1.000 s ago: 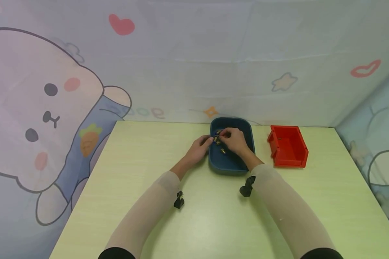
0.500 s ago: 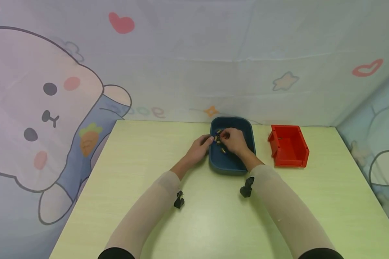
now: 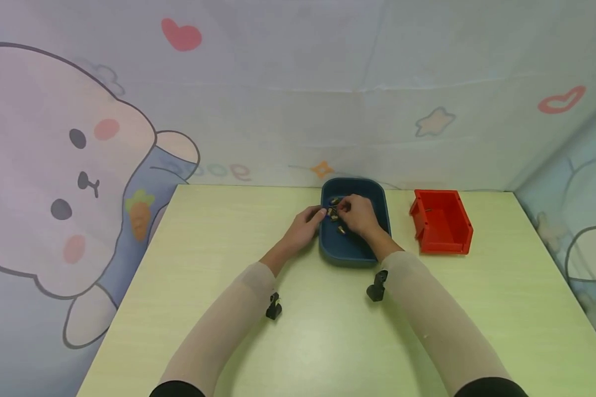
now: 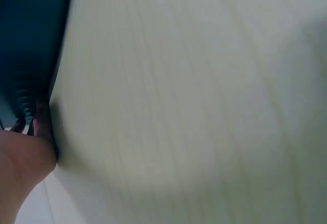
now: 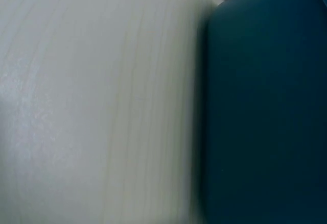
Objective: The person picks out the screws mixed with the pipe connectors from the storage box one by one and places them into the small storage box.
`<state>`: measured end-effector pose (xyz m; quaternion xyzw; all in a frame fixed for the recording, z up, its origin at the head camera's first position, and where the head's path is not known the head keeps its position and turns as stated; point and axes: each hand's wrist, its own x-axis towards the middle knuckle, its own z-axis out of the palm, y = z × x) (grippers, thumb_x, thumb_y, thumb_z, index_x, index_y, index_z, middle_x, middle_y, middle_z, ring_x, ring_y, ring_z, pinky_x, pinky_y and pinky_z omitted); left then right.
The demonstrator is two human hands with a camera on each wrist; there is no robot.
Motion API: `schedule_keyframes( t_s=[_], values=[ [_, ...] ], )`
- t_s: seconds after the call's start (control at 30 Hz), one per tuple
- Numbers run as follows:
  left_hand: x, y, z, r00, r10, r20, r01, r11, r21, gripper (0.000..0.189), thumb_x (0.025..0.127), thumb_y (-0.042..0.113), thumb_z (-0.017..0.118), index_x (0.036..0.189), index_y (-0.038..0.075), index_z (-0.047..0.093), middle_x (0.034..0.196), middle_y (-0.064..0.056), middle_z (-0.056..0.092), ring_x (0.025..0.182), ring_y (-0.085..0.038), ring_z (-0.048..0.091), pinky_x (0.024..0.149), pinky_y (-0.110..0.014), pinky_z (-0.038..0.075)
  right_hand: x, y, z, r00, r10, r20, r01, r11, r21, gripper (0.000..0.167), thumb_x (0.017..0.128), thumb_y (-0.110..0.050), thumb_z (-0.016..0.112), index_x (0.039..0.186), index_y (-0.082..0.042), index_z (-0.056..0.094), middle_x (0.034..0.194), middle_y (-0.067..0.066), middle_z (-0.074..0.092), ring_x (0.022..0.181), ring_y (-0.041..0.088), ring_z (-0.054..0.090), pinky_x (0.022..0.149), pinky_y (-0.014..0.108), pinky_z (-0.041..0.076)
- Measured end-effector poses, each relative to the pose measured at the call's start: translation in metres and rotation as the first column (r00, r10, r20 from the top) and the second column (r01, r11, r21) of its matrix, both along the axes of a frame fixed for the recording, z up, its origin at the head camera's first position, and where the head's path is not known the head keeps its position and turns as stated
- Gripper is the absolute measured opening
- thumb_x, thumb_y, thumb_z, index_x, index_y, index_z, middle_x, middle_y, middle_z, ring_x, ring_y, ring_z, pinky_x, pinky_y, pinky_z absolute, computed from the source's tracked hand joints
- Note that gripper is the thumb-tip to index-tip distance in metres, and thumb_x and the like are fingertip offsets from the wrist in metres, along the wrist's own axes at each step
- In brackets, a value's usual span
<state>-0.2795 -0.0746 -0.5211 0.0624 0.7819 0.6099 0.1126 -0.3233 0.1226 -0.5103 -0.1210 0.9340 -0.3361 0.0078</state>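
Note:
A dark blue plastic tub (image 3: pixel 355 255) stands near the table's back edge. At its left rim my left hand (image 3: pixel 303 227) grips the wall, thumb over the rim and fingers along the outside; the left wrist view catches those fingers against the tub (image 4: pixel 30 40). My right hand (image 3: pixel 360 214) reaches inside with curled fingers and pinches a thin, light-coloured small piece (image 3: pixel 332 207) close to the left thumb; I cannot tell its kind. Several small brass-coloured pieces (image 3: pixel 341 230) lie on the tub floor beneath the fingertips. The right wrist view shows mainly the tub's outer wall (image 5: pixel 265 106).
To the right of the tub stands a red open-front parts bin (image 3: pixel 444 226), with a tiny thin piece (image 3: pixel 429 210) inside near its left wall. Both rest on a pale wooden table (image 3: pixel 308 342). A printed cloth (image 3: pixel 298 110) hangs behind the table.
Both hands keep nearly the same places, with only slight finger motion over the brass-coloured pieces. The head view has shifted a little.

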Motion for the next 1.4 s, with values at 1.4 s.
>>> schedule_keyframes(
  t_s=[1.4],
  values=[
    [0.0001,0.0004,-0.0004,1.000,-0.004,0.006,0.004,0.999,0.040,0.058,0.114,0.040,0.049,0.158,0.003,0.046,0.153,-0.015,0.056,0.141,-0.029,0.054,0.115,-0.043,0.047,0.0025,-0.0031,-0.0024,0.998,0.048,-0.042,-0.042,0.989,0.142,0.014,0.095,-0.014,0.077,0.102,-0.002,0.080,0.102,0.012,0.065,0.103,0.033,0.060,0.092,0.049,0.052]
  ],
)
